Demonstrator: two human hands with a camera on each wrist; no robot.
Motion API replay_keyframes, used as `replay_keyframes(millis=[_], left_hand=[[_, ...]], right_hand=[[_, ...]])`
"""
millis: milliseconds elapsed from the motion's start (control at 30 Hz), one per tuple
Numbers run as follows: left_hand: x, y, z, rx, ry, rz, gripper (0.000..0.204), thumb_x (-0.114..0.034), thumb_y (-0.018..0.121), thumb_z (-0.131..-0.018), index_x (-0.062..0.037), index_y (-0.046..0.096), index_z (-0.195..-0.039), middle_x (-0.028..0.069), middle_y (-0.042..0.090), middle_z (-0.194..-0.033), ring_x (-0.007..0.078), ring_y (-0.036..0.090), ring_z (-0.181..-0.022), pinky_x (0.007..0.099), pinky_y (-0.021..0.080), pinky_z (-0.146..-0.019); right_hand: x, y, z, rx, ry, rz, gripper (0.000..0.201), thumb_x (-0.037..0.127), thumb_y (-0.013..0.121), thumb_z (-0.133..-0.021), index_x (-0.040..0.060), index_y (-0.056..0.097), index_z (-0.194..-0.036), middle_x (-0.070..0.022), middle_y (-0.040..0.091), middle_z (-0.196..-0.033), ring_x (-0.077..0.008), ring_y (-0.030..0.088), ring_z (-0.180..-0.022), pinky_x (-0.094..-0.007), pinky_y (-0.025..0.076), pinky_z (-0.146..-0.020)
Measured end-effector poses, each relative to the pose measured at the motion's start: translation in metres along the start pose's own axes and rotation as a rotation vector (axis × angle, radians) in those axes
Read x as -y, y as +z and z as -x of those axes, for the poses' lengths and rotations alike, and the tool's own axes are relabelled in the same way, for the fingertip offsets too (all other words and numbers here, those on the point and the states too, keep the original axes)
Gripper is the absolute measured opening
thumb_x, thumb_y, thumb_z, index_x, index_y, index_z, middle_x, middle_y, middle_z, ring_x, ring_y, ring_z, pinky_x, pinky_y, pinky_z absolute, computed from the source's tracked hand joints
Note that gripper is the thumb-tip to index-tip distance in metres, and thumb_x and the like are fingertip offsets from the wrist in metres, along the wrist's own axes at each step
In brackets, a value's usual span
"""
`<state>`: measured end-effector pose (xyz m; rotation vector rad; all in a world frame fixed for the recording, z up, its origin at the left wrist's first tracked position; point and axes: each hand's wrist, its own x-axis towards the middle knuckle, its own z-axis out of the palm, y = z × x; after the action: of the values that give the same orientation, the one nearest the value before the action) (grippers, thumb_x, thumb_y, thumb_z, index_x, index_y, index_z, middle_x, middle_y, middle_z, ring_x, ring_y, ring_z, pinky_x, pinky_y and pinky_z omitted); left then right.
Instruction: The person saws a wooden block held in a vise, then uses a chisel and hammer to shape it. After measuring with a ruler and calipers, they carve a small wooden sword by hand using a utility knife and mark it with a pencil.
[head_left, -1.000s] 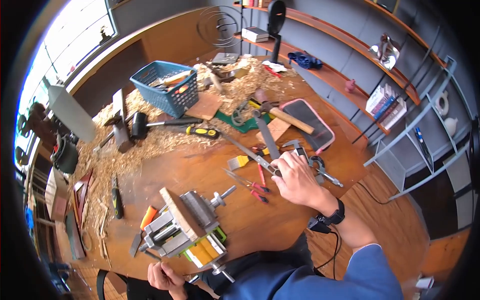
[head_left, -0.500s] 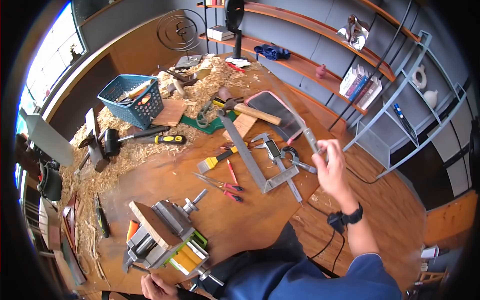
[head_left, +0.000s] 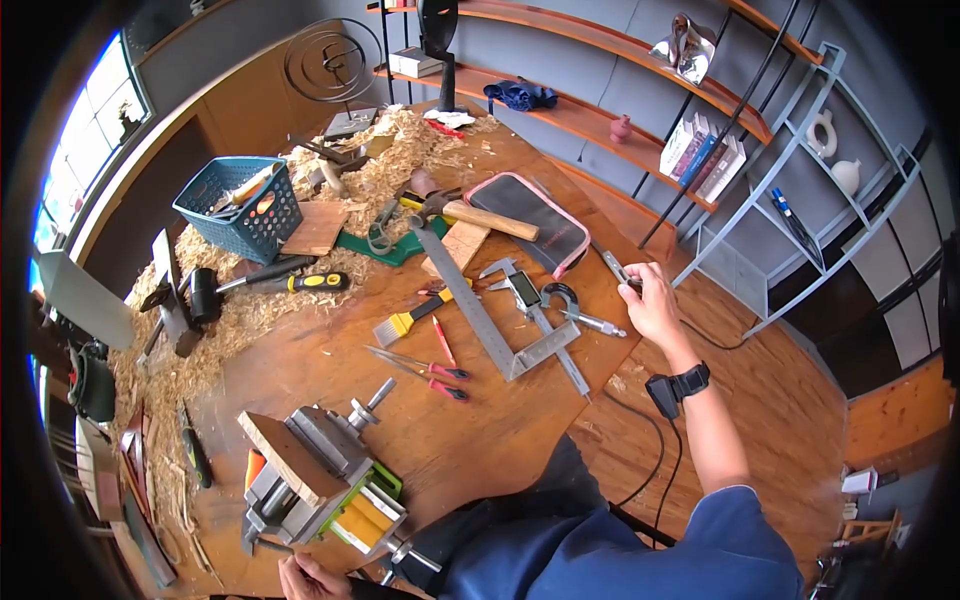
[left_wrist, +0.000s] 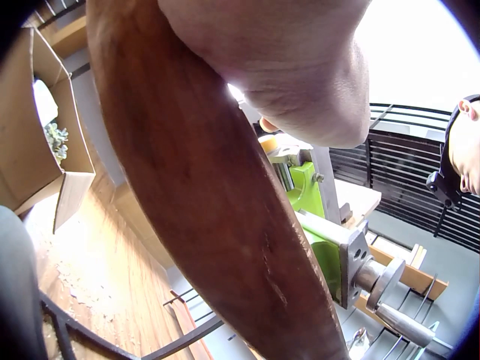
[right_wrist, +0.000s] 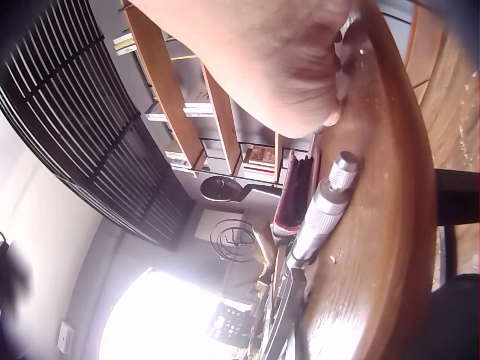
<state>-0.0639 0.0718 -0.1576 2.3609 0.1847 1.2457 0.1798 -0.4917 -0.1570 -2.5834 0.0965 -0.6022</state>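
Note:
At the table's right edge, my right hand point(head_left: 650, 305) grips the wider end of a long, thin metal tool point(head_left: 612, 263). Its narrow blade runs away along the right side of the dark case with pink trim point(head_left: 530, 215). Nearest to that hand lie a micrometer point(head_left: 590, 318) and a digital caliper point(head_left: 530, 300); a metal square point(head_left: 480, 310) overlaps the caliper. My left hand point(head_left: 312, 578) rests loosely curled by the front table edge, below the vise point(head_left: 330, 465). A wooden board point(head_left: 288, 455) stands clamped in the vise jaws.
Long-nose pliers point(head_left: 425, 375), a red pencil point(head_left: 443, 340) and a yellow brush point(head_left: 400, 325) lie mid-table. A hammer point(head_left: 495, 220) lies across the case. Farther back, a blue basket point(head_left: 245, 220) stands among wood shavings point(head_left: 385, 140). A blue-grey rack point(head_left: 790, 170) stands at the right.
My right hand has lifted the long metal tool off the square and caliper and carried it right, now low beside the case. The head view has turned right; my left hand stays by the vise.

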Motion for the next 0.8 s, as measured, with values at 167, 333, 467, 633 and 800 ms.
replay_keyframes(millis=[167,333,467,633,800], left_hand=[[0.000,-0.001,0.000,0.010,0.001,-0.029,0.031,-0.006,0.053,-0.101,0.0017,0.047,-0.071,0.0095,0.038,-0.060,0.0224,0.039,-0.052,0.0364,0.027,-0.051],[-0.003,0.000,0.000,0.007,-0.010,-0.034,0.032,-0.005,0.054,-0.101,0.0012,0.046,-0.071,0.0091,0.037,-0.060,0.0218,0.037,-0.052,0.0363,0.027,-0.051],[-0.003,0.000,0.000,0.003,-0.025,-0.038,0.034,-0.004,0.054,-0.101,0.0006,0.043,-0.070,0.0085,0.035,-0.060,0.0204,0.035,-0.052,0.0359,0.026,-0.051],[-0.004,0.001,-0.001,0.001,-0.034,-0.021,0.034,-0.004,0.055,-0.101,0.0004,0.042,-0.069,0.0081,0.035,-0.060,0.0192,0.035,-0.053,0.0355,0.025,-0.051],[0.007,-0.002,0.005,0.000,-0.038,-0.078,0.028,-0.004,0.058,-0.093,0.0009,0.049,-0.068,0.0112,0.038,-0.057,0.0257,0.039,-0.049,0.0386,0.025,-0.049]], right_hand=[[0.002,-0.003,-0.001,0.017,0.006,0.063,0.023,0.013,0.076,-0.086,0.0057,0.070,-0.107,-0.0107,0.065,-0.099,-0.0307,0.061,-0.100,-0.0446,0.046,-0.092],[-0.001,-0.001,0.001,-0.013,0.001,0.030,0.024,0.018,0.077,-0.085,0.0057,0.071,-0.106,-0.0092,0.067,-0.097,-0.0293,0.063,-0.097,-0.0442,0.048,-0.089],[-0.001,-0.001,0.000,0.004,-0.019,0.029,0.024,0.018,0.077,-0.085,0.0057,0.071,-0.105,-0.0087,0.067,-0.096,-0.0288,0.063,-0.096,-0.0437,0.049,-0.087],[0.013,-0.008,0.001,-0.079,-0.091,0.028,0.027,0.017,0.076,-0.086,0.0046,0.069,-0.108,-0.0112,0.067,-0.099,-0.0307,0.063,-0.098,-0.0443,0.048,-0.089],[0.083,-0.026,0.013,-0.084,-0.255,0.002,0.024,0.016,0.075,-0.087,0.0037,0.069,-0.107,-0.0121,0.066,-0.104,-0.0342,0.060,-0.102,-0.0457,0.046,-0.091]])
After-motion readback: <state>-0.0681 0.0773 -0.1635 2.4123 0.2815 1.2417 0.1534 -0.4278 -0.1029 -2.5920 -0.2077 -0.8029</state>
